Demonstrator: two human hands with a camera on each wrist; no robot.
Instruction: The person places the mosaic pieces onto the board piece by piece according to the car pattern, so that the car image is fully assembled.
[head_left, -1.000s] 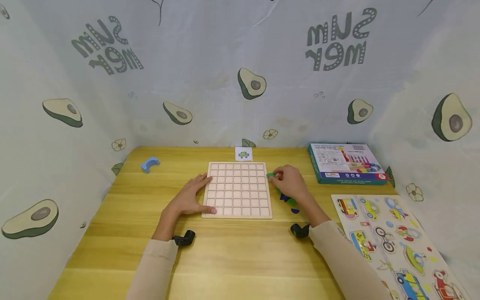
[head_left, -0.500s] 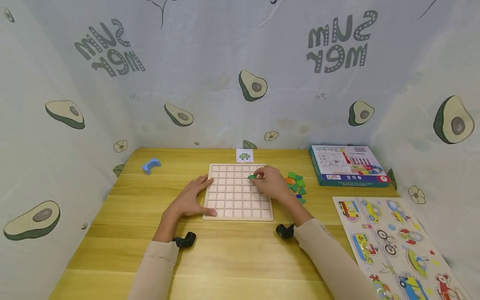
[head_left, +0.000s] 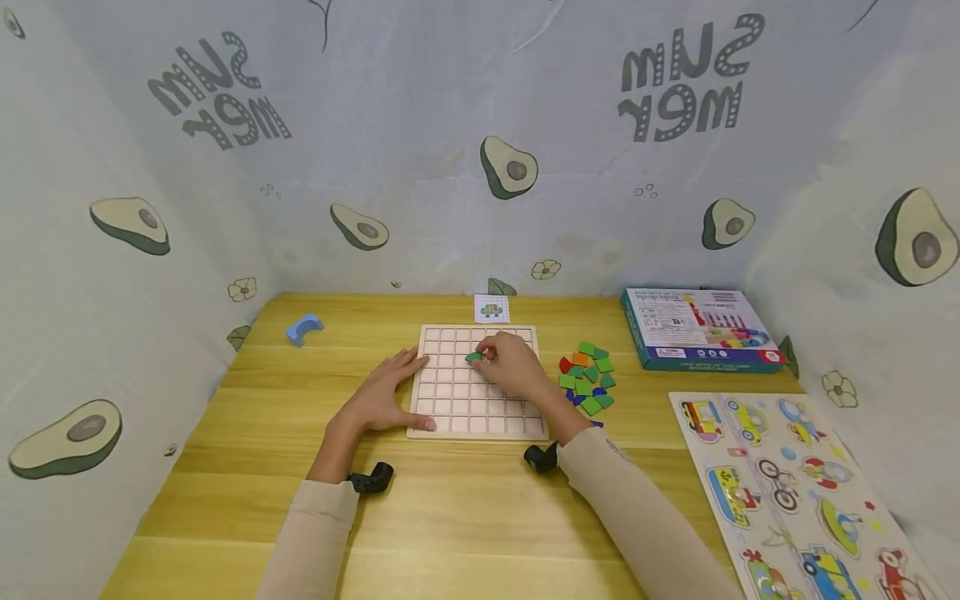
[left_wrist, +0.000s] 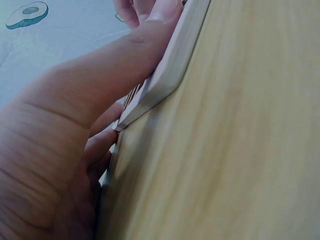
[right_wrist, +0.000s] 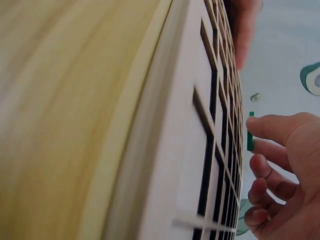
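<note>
A pale wooden grid board (head_left: 450, 421) lies in the middle of the table, its square cells bare. My left hand (head_left: 381, 393) rests along the board's left edge, thumb on the near corner and fingers at the far side, spread and relaxed. My right hand (head_left: 513, 367) pinches a green quarter-round tile (head_left: 474, 357) between thumb and finger over the board's upper middle. In the right wrist view the green tile (right_wrist: 250, 132) is held just above the grid, the other fingers loosely curled. Behind the board lies a small picture card (head_left: 492, 309) showing a green turtle-like figure.
Right of the board lies a loose pile of green, orange, red and blue tiles (head_left: 587, 387). Farther right are a colourful box (head_left: 701, 329) and a vehicle peg puzzle board (head_left: 795, 492). A blue arch block (head_left: 304, 328) lies at the back left. Patterned curtains enclose the table.
My right hand has moved left from the tile pile to over the board, carrying the green tile. The pile is now uncovered. My left hand has stayed in place.
</note>
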